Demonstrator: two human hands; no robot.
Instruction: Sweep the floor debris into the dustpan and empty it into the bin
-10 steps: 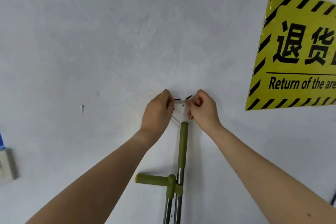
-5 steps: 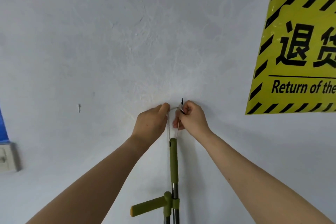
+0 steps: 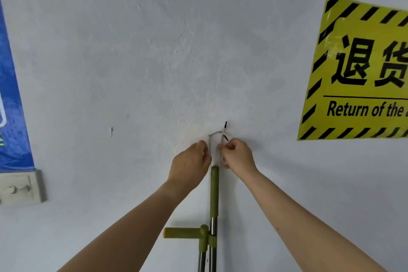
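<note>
A broom handle (image 3: 214, 192) with a green grip and a metal shaft hangs upright against the white wall. A second metal shaft beside it carries a green side handle (image 3: 183, 232). A thin white cord loop (image 3: 215, 137) runs from the handle's top up to a small black hook (image 3: 225, 125) in the wall. My left hand (image 3: 191, 162) pinches the loop's left strand. My right hand (image 3: 238, 155) pinches the right strand just below the hook. The broom head, dustpan, floor debris and bin are out of view.
A yellow and black warning sign (image 3: 362, 77) is stuck on the wall at the right. A blue poster (image 3: 11, 106) hangs at the left edge, with a white wall switch (image 3: 21, 186) under it. A small chip (image 3: 111, 131) marks the plaster left of the hands.
Both hands have slid down from the cord's knotted ends to its two strands. The loop now sits over the black hook and is stretched taut. The view has shifted, so the blue poster shows.
</note>
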